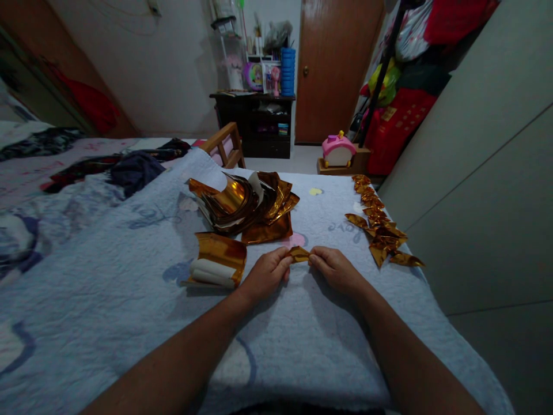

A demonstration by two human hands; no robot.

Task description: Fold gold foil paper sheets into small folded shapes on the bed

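Observation:
A small folded piece of gold foil paper (299, 254) is stretched between my two hands, just above the bed. My left hand (268, 270) pinches its left end, and my right hand (332, 265) pinches the right end between thumb and fingers. Left of my left hand lies a curled stack of gold paper (221, 253) with a pale roll inside its curve. Behind it spreads a larger fanned pile of gold foil sheets (233, 199). Along the bed's right edge runs a row of folded gold foil pieces (380, 227), pointed at their ends.
A pale blue patterned bed cover (142, 323) lies under everything. Dark clothes (136, 170) are heaped at the left. Beyond the far edge stand a wooden chair back (233, 144), a dark cabinet (254, 127) and a pink toy (339, 151). A pale cabinet (484, 190) flanks the right side.

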